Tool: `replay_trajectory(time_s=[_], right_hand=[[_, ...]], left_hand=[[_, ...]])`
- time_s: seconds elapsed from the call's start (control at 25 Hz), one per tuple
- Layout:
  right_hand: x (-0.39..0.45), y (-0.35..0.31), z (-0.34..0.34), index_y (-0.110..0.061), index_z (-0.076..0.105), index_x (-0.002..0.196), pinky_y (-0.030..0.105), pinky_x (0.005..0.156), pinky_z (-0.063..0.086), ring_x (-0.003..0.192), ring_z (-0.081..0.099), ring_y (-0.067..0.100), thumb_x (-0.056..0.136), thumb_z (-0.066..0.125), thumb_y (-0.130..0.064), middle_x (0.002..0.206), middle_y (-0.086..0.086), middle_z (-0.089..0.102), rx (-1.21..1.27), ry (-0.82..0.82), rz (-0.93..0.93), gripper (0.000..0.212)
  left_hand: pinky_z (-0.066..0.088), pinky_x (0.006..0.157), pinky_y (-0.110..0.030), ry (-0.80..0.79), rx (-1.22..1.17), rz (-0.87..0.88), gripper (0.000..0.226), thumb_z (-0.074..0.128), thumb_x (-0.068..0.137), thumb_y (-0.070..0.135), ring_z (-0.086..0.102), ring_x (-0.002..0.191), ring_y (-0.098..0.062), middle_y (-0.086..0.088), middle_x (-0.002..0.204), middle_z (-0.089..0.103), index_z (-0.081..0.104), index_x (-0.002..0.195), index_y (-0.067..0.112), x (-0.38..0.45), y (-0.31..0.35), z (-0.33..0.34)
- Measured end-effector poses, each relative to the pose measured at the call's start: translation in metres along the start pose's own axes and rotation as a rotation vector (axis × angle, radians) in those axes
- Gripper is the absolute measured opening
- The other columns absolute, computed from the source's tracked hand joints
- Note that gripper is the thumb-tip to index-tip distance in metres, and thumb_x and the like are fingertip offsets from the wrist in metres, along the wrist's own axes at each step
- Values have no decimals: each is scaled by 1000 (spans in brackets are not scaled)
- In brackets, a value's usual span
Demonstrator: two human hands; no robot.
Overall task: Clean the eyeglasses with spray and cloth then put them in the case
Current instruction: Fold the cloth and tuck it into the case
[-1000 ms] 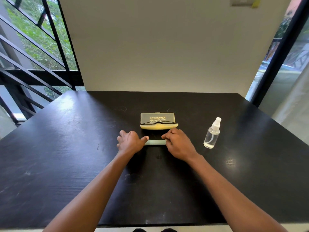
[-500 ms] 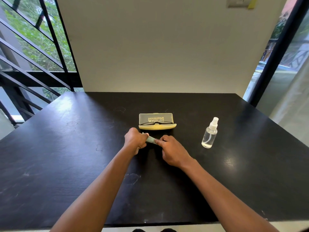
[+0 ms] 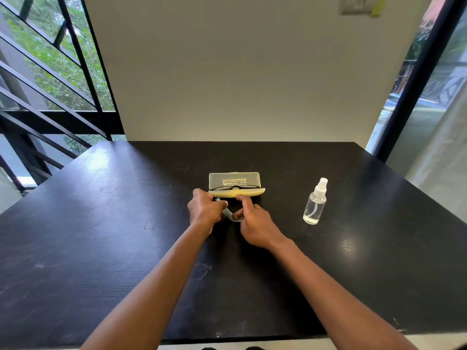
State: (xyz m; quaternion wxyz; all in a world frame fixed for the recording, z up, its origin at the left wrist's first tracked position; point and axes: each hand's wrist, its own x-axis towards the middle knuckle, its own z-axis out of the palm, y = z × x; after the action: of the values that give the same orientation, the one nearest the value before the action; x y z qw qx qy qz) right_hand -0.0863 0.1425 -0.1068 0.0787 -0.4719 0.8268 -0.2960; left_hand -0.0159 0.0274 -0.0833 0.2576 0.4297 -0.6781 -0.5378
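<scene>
Both hands hold the folded cloth (image 3: 228, 213) just above the black table (image 3: 101, 248). Left hand (image 3: 205, 209) pinches its left end; right hand (image 3: 255, 224) grips its right end, index finger extended to the case (image 3: 236, 185). Case stands open just beyond the hands, eyeglasses (image 3: 233, 187) inside. Spray bottle (image 3: 315, 202) upright, right of the case, apart from both hands

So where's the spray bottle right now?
In the head view the spray bottle stands upright on the black table, to the right of the open case and beyond the right hand, untouched.
</scene>
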Motion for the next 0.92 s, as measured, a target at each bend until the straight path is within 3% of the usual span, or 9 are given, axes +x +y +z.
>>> replay_trajectory(time_s=[0.16,0.24,0.36,0.44,0.6,0.8,0.92], right_hand=[[5,7,-11,-11,46,122,25,74,47,82,59,12,85,42,1,92,4,66,603,190,286,39],[8,9,-21,-11,51,112,24,62,49,68,60,12,89,42,-1,80,4,67,963,195,416,27],[9,10,-35,-17,59,95,25,55,51,57,63,11,94,47,-19,65,1,69,1205,112,462,12],[9,14,-37,-16,61,91,24,50,52,52,63,10,91,55,-23,64,2,69,1225,109,476,10],[7,23,-36,-8,52,89,25,52,56,61,64,16,84,62,1,81,13,63,1163,173,546,14],[8,29,-31,-9,56,82,23,52,52,84,66,26,81,62,5,99,18,63,959,225,615,15],[10,32,-32,-9,58,82,23,53,51,76,67,22,79,64,3,95,16,65,863,236,644,13]], left_hand=[[55,75,-44,34,255,181,43,75,72,23,61,86,-30,-11,98,61,44,100,13,-11,9,7],[52,73,-41,38,412,329,46,72,75,26,61,87,-32,-11,99,62,39,105,14,-19,15,15],[51,72,-43,-7,600,555,46,65,80,25,62,87,-35,-13,98,66,34,112,12,-30,21,29],[49,79,-44,-94,669,632,48,64,81,26,62,93,-33,-11,98,69,34,116,11,-33,20,33],[49,85,-43,-255,487,590,45,56,85,16,61,97,-31,-9,96,71,36,125,11,-28,14,25],[47,82,-30,-222,419,469,23,48,88,7,60,93,-25,-7,96,66,56,109,11,-16,1,11],[48,85,-31,-341,526,473,26,48,88,4,57,95,-21,-6,105,63,65,105,15,-14,-8,9]])
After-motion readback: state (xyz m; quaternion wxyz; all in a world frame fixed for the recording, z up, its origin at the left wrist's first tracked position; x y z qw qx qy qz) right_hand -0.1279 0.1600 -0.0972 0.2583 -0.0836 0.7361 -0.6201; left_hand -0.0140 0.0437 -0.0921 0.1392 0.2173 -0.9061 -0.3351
